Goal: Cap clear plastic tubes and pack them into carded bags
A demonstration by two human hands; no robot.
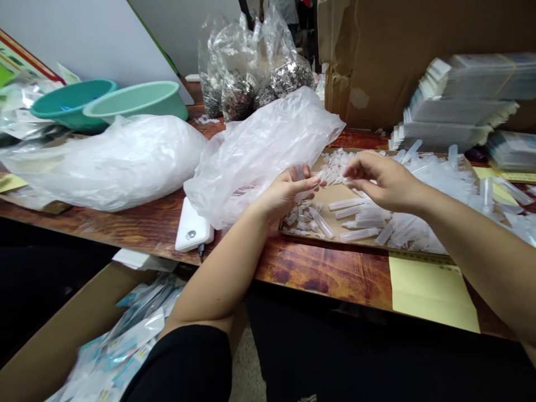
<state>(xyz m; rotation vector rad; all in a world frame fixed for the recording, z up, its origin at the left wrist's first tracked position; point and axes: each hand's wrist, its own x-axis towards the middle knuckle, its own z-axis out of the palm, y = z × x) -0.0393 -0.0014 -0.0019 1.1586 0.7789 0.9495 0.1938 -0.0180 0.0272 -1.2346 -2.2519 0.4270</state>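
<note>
Fingers [307, 181] of the left hand [288, 192] curl closed around a clear plastic tube [300, 172], whose upper end shows above the thumb; the rest of it is hidden in the grip. Just to the right, the right hand [383, 178] has its thumb and forefinger pinched together over a heap of small clear caps [335, 164]; it seems to hold one of them, though the piece is too small and pale to be sure. The two hands are near each other but apart, both above a shallow cardboard tray [335, 195] on the wooden table [326, 273].

More clear tubes [355, 218] lie loose on the tray below the right hand, and a thicker pile of them [439, 178] fills its right side. A crumpled clear plastic bag [259, 151] sits just left of the tray, touching the left hand's back. A white power bank [193, 228] rests at the table's edge below that bag. Further left lies another filled plastic bag [113, 159], with two green bowls [125, 100] behind it. Bags of small metal parts [259, 72] stand at the back, beside a large cardboard box [397, 56]. Stacks of flat packets [460, 100] rise at the right, and a yellow sheet [431, 290] lies at the near edge.
</note>
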